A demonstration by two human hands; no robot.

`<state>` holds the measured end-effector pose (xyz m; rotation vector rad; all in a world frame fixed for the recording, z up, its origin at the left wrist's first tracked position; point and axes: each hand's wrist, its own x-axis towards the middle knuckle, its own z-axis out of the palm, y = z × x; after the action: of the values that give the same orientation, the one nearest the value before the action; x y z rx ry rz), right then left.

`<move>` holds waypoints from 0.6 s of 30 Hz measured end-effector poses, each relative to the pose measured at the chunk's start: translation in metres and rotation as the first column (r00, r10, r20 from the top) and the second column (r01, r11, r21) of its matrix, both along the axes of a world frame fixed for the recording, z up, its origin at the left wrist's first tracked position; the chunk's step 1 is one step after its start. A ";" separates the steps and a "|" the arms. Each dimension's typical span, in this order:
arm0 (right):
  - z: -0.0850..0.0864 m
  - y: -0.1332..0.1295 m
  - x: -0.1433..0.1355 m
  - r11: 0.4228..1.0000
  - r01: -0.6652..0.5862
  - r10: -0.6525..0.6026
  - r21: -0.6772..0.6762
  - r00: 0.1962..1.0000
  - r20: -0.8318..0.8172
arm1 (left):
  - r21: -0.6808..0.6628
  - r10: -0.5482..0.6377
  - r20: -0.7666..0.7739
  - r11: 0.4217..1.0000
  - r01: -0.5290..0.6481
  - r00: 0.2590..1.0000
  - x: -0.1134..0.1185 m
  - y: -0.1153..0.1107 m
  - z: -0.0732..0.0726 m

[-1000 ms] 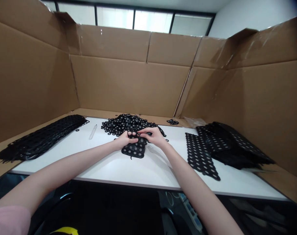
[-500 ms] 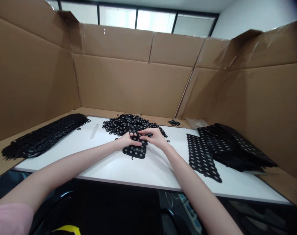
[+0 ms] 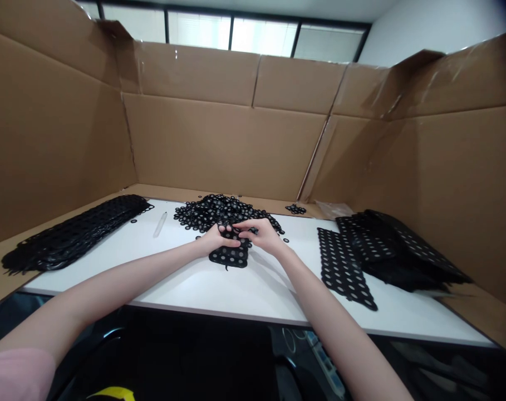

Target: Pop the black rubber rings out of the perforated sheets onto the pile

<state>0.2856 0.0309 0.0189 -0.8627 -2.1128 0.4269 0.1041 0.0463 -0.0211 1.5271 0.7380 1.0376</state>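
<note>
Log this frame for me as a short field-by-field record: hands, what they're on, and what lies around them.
left hand: thumb over a small dotted black sheet, gripping it; hand at
right hand: fingertips at the sheet's far edge; hand at; whether they pinch anything is unclear
beyond hands: heap of black rings; small ring cluster to its right
left side: slim pale pen-like item; long black stack
right side: flat dotted strip beside a larger black pile
surface: white tabletop
surround: cardboard walls
</note>
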 end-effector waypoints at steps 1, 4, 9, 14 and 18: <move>-0.002 0.001 -0.001 1.000 0.000 -0.001 -0.007 1.000 -0.012 | -0.001 -0.005 0.001 1.000 0.005 1.000 0.000 0.000 0.000; -0.005 0.004 -0.003 0.999 -0.013 0.011 -0.032 0.998 -0.055 | -0.014 -0.032 0.011 0.999 0.032 0.999 -0.001 -0.002 0.002; -0.009 0.008 -0.004 0.997 -0.024 0.015 -0.069 0.992 -0.125 | -0.028 -0.016 0.035 0.999 0.017 0.999 -0.001 -0.003 0.003; -0.012 0.013 -0.005 0.991 -0.054 0.028 -0.126 0.979 -0.203 | -0.057 -0.024 0.067 0.998 0.028 0.997 -0.001 -0.002 0.003; -0.014 0.014 -0.008 0.990 -0.050 0.019 -0.134 0.974 -0.225 | -0.077 -0.025 0.089 0.997 0.032 0.996 -0.001 -0.002 0.003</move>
<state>0.2780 0.0450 0.0051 -0.8160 -1.9102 0.6646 0.1034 0.0439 -0.0179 1.4123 0.6852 1.0364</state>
